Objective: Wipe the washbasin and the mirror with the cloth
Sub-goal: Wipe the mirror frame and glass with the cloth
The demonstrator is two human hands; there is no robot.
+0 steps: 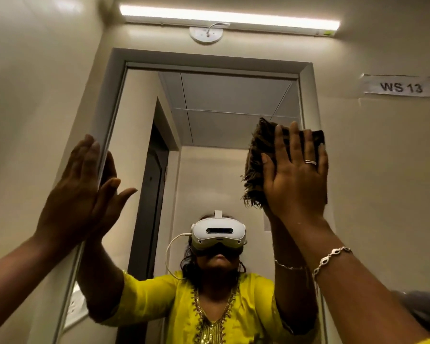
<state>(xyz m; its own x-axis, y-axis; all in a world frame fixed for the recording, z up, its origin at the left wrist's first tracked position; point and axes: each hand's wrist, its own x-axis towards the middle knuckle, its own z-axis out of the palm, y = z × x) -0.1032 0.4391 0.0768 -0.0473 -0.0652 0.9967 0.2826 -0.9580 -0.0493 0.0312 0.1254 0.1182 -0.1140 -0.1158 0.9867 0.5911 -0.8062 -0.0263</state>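
Observation:
A tall mirror (216, 115) in a grey frame fills the middle of the wall ahead. My right hand (296, 175) lies flat on a dark brown shaggy cloth (258, 157) and presses it against the glass near the mirror's right edge. My left hand (77, 184) rests open and flat on the mirror's left frame, holding nothing. The glass reflects a person in a yellow top with a white headset, both arms raised. The washbasin is out of view.
A lit tube light (229, 18) runs along the wall above the mirror, with a round white fitting (206, 34) under it. A paper label reading WS 13 (401, 86) is stuck on the wall at the right. Cream walls close in on both sides.

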